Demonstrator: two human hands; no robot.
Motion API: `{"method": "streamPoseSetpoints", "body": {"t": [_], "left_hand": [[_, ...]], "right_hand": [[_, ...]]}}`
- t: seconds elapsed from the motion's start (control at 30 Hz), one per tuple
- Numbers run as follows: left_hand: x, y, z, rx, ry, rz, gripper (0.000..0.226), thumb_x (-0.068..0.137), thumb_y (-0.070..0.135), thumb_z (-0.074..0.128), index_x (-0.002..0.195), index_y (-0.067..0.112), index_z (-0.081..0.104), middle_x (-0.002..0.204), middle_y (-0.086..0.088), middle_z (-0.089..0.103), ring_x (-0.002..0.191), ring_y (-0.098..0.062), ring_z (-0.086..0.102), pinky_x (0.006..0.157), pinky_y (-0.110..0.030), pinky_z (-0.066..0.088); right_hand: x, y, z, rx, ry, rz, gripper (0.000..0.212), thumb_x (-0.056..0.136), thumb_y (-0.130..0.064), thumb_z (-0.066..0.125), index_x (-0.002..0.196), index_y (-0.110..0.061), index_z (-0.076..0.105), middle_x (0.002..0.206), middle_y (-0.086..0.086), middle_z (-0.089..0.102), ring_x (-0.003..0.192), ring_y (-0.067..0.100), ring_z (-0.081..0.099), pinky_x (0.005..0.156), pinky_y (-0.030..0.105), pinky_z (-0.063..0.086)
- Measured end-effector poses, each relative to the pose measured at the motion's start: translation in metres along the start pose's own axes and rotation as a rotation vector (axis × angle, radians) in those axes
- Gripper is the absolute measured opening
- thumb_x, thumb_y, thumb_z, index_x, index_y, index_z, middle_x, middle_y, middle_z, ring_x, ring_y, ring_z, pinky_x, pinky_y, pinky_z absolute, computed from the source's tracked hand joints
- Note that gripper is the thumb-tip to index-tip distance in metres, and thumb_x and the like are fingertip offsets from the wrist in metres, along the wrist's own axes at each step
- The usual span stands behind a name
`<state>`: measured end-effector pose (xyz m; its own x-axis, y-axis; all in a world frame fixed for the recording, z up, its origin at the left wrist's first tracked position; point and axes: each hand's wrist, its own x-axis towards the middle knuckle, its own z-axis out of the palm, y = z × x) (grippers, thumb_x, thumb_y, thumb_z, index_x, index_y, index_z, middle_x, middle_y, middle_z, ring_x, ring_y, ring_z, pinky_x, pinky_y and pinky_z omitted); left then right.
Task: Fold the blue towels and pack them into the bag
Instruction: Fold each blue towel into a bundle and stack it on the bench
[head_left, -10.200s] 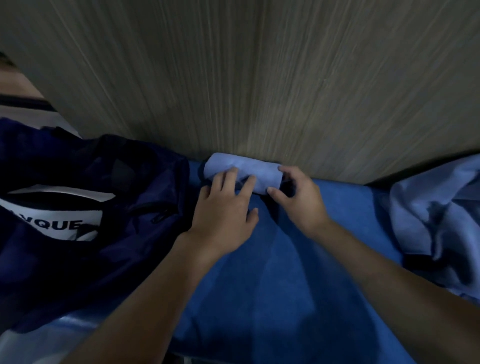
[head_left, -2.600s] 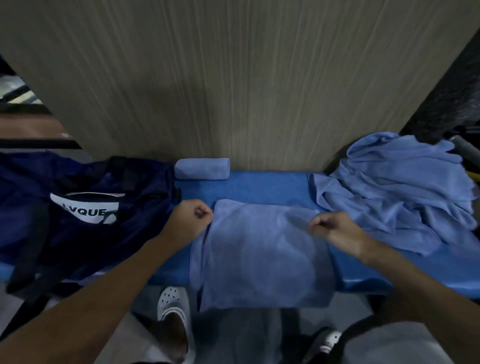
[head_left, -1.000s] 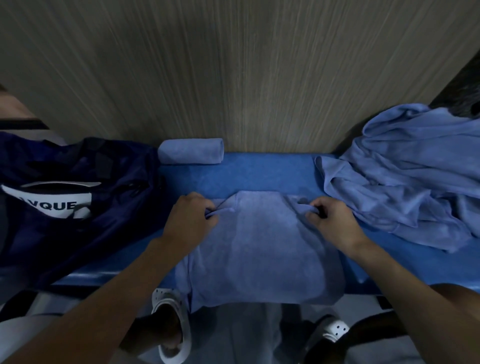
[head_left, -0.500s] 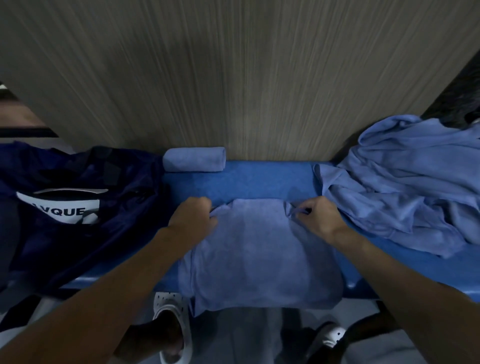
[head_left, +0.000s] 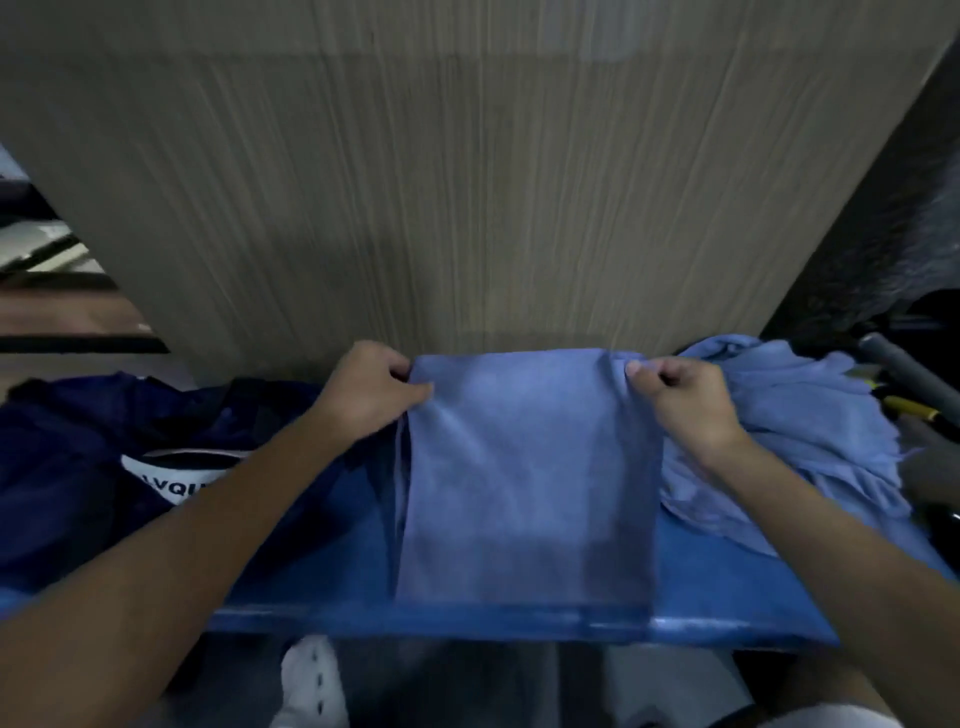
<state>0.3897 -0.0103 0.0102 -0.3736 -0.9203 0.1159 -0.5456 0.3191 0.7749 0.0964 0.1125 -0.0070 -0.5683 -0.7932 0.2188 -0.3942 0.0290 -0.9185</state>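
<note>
A light blue towel hangs stretched between my hands above the blue bench. My left hand pinches its upper left corner and my right hand pinches its upper right corner. The towel's lower edge lies near the bench's front edge. A dark navy bag with a white label lies on the left of the bench. A heap of unfolded blue towels sits at the right. The rolled towel seen earlier is hidden behind the lifted one.
A wood-grain panel stands upright right behind the bench. A grey tube and a yellow tool lie at the far right. White clogs show on the floor below the bench's front edge.
Both hands have lifted the towel's far corners up and away from the bench, so the towel now hangs taut. The rolled towel has gone out of sight behind it.
</note>
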Motion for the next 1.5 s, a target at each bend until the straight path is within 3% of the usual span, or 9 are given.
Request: {"method": "streamPoseSetpoints", "body": {"t": [0.13,0.27,0.47,0.63,0.87,1.13,1.27,1.43,1.5], "left_hand": [[-0.011,0.056,-0.039,-0.171,0.069,0.080,0.007,0.084,0.011,0.073,0.085,0.005,0.076,0.085,-0.012,0.075,0.073,-0.009,0.063,0.070,-0.031,0.052],[-0.016,0.082,-0.066,-0.203,0.098,0.144,0.013,0.084,0.001,0.069,0.091,0.008,0.076,0.091,-0.010,0.075,0.082,-0.009,0.065,0.080,-0.025,0.052],[-0.016,0.098,-0.083,-0.208,0.162,0.182,0.026,0.079,-0.005,0.070,0.076,0.021,0.074,0.066,0.012,0.071,0.071,-0.001,0.064,0.074,-0.017,0.052],[-0.015,0.100,-0.085,-0.255,0.153,0.153,0.016,0.082,0.000,0.070,0.081,0.015,0.076,0.075,0.004,0.073,0.077,-0.008,0.066,0.085,-0.031,0.053],[-0.021,0.100,-0.088,-0.125,0.136,0.181,0.030,0.075,-0.008,0.070,0.075,0.022,0.074,0.062,0.013,0.069,0.062,0.004,0.059,0.065,-0.012,0.047],[-0.019,0.096,-0.079,0.190,0.049,0.162,0.019,0.073,-0.012,0.066,0.084,0.000,0.076,0.079,-0.017,0.073,0.066,-0.011,0.061,0.059,-0.026,0.049],[-0.017,0.102,-0.076,0.007,0.120,0.096,0.016,0.074,-0.014,0.062,0.080,-0.004,0.073,0.068,-0.013,0.067,0.055,-0.007,0.056,0.048,-0.015,0.044],[-0.010,0.119,-0.074,-0.423,0.189,-0.090,0.018,0.074,-0.010,0.046,0.068,0.005,0.052,0.059,-0.006,0.040,0.056,-0.016,0.043,0.049,-0.024,0.034],[-0.011,0.126,-0.076,-0.587,0.177,-0.111,0.018,0.073,-0.010,0.041,0.070,0.004,0.051,0.056,-0.005,0.045,0.054,-0.015,0.048,0.049,-0.022,0.037]], "right_hand": [[0.006,-0.058,-0.031,0.233,0.057,-0.044,0.016,0.088,-0.009,0.067,0.073,-0.007,0.065,0.059,-0.002,0.058,0.057,0.007,0.048,0.054,0.022,0.041],[0.014,-0.093,-0.049,0.219,0.031,-0.151,0.014,0.085,-0.006,0.071,0.073,-0.011,0.066,0.074,0.008,0.062,0.072,0.012,0.053,0.069,0.026,0.043],[0.019,-0.114,-0.060,0.265,0.034,-0.176,0.015,0.082,-0.007,0.073,0.072,-0.015,0.067,0.072,0.004,0.062,0.071,0.012,0.056,0.073,0.028,0.047],[0.014,-0.115,-0.063,0.294,0.015,-0.161,0.011,0.085,-0.010,0.072,0.074,-0.012,0.069,0.077,0.008,0.063,0.074,0.017,0.056,0.076,0.034,0.047],[0.012,-0.109,-0.073,0.295,0.026,-0.192,0.030,0.093,-0.026,0.063,0.079,0.000,0.069,0.074,0.004,0.067,0.069,0.014,0.059,0.066,0.031,0.048],[0.018,-0.117,-0.073,0.352,0.122,-0.169,0.012,0.085,-0.017,0.072,0.074,-0.014,0.071,0.079,0.005,0.066,0.080,0.017,0.059,0.080,0.038,0.050],[0.018,-0.118,-0.076,0.307,0.133,-0.186,0.011,0.085,-0.015,0.073,0.074,-0.015,0.069,0.076,0.002,0.065,0.077,0.013,0.057,0.077,0.032,0.048],[0.018,-0.113,-0.077,0.240,0.109,-0.185,0.014,0.084,-0.014,0.074,0.071,-0.018,0.068,0.073,0.002,0.064,0.075,0.014,0.057,0.076,0.035,0.048],[0.018,-0.113,-0.077,0.241,0.101,-0.182,0.014,0.085,-0.019,0.073,0.072,-0.015,0.068,0.076,0.006,0.065,0.075,0.016,0.057,0.075,0.038,0.050]]}}
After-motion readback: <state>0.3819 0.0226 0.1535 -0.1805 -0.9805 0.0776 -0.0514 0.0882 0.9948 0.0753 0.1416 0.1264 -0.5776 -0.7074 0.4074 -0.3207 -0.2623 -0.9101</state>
